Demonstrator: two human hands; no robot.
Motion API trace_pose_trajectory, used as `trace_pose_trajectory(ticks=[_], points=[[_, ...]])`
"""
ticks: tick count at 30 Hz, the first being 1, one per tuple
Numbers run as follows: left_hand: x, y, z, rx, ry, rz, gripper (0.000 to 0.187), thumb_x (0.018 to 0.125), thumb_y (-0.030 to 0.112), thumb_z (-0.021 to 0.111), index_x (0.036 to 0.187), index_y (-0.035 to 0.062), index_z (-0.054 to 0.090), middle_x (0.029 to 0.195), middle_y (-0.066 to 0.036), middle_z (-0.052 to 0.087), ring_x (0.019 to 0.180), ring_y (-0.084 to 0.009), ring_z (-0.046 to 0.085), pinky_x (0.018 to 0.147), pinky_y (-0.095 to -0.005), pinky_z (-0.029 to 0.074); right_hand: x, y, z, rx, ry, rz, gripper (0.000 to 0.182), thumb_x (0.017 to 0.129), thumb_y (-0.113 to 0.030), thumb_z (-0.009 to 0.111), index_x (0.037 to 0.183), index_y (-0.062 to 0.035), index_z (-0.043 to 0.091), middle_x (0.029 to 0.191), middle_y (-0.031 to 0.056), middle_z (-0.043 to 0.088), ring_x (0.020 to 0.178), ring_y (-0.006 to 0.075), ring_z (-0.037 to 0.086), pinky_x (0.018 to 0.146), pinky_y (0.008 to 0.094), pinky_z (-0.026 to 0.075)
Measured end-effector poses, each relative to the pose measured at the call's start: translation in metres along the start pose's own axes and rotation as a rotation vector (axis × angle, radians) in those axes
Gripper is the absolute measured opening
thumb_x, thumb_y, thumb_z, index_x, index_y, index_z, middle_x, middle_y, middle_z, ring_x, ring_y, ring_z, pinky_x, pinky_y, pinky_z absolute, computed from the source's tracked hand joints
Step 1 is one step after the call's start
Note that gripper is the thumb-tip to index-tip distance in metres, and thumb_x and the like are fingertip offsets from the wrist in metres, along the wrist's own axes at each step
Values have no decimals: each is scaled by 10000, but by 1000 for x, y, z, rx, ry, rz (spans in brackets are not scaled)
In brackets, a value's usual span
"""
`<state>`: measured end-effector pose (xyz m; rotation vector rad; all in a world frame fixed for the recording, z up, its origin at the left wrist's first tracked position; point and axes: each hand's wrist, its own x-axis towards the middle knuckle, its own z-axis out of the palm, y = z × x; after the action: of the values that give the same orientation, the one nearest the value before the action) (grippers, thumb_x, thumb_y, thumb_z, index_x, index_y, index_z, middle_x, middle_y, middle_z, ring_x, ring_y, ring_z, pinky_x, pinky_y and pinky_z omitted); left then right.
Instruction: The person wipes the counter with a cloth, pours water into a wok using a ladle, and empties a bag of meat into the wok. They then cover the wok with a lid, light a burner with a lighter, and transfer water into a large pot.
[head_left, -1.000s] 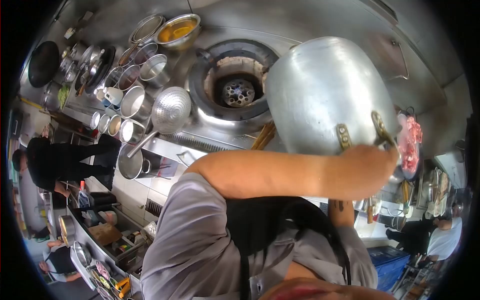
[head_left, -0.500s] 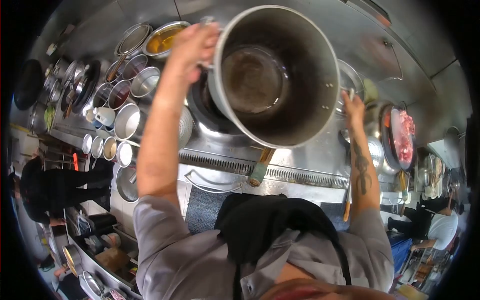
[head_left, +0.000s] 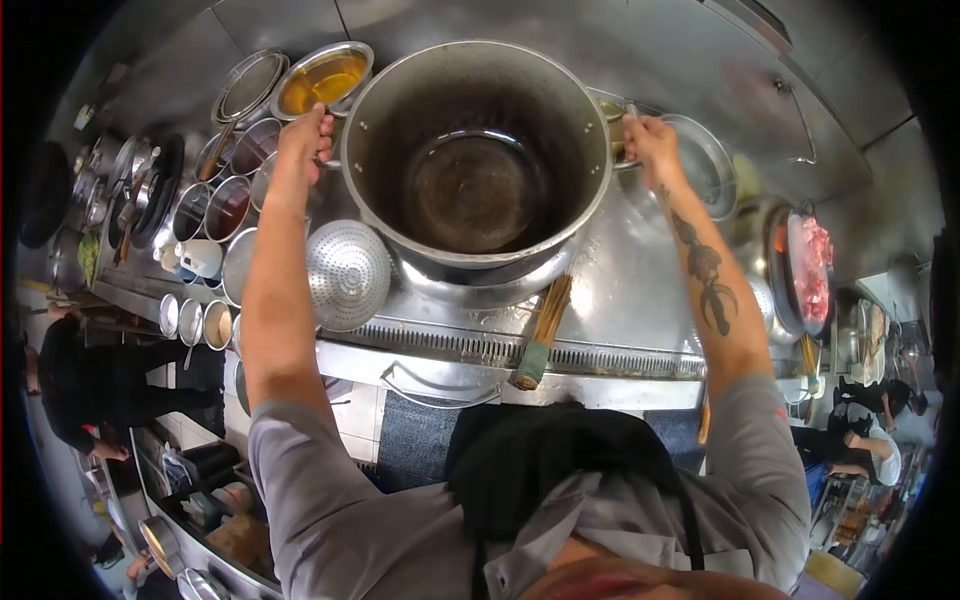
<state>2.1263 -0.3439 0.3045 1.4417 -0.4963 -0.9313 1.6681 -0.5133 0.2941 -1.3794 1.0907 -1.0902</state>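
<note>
A large, deep metal stockpot [head_left: 478, 190] stands over the round stove opening, its dark inside holding what looks like a shallow layer of liquid. My left hand [head_left: 305, 140] is closed round its left handle. On the opposite side my right hand [head_left: 650, 148] grips the right handle. Near my left forearm lies a perforated strainer ladle [head_left: 348, 275]. In front of the pot a bamboo wok brush [head_left: 542, 335] rests across the slotted drain.
A bowl of yellow oil [head_left: 325, 82] sits at the back left, with several metal containers [head_left: 228, 205] nearby. Raw meat [head_left: 817, 255] lies on a plate at right. A curved metal handle [head_left: 440, 398] juts from the counter's front edge. Other people stand at both sides.
The stockpot has gone from tilted toward me and raised to nearly level over the stove, shifting left and away. Both hands have moved with its handles.
</note>
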Motion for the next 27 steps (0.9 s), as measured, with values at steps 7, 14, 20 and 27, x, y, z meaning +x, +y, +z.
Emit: trace_pose_trajectory(ticks=[7, 14, 20, 27], points=[[23, 2, 2, 45, 23, -76, 247, 940, 276, 546, 773, 94, 539, 606, 45, 489, 418, -48, 318, 375, -228, 228, 16, -4, 5, -27, 52, 77, 189, 860, -146, 635, 732, -23, 569, 582, 12, 498, 484, 104, 440, 444, 263, 348], [23, -3, -2, 9, 15, -36, 245, 927, 290, 570, 784, 92, 563, 628, 42, 506, 425, -52, 327, 380, -230, 226, 22, 6, 1, -112, 18, 96, 243, 885, -240, 643, 890, 1, 613, 675, 2, 540, 548, 83, 453, 487, 240, 368], [26, -3, -13, 115, -27, -69, 324, 905, 372, 602, 956, 55, 643, 680, 38, 547, 520, -73, 466, 451, -236, 373, -39, 36, -79, -460, 17, -224, 500, 867, -386, 643, 1176, 3, 583, 946, 104, 649, 777, 189, 589, 697, 314, 486], [-37, 5, -20, 477, 301, 1011, 315, 915, 134, 598, 1174, -32, 528, 1005, -75, 607, 875, -135, 574, 770, -247, 468, -266, 204, -345, -1429, 75, 185, 385, 734, -188, 661, 1030, 31, 549, 988, 280, 574, 980, 421, 564, 838, 491, 457]])
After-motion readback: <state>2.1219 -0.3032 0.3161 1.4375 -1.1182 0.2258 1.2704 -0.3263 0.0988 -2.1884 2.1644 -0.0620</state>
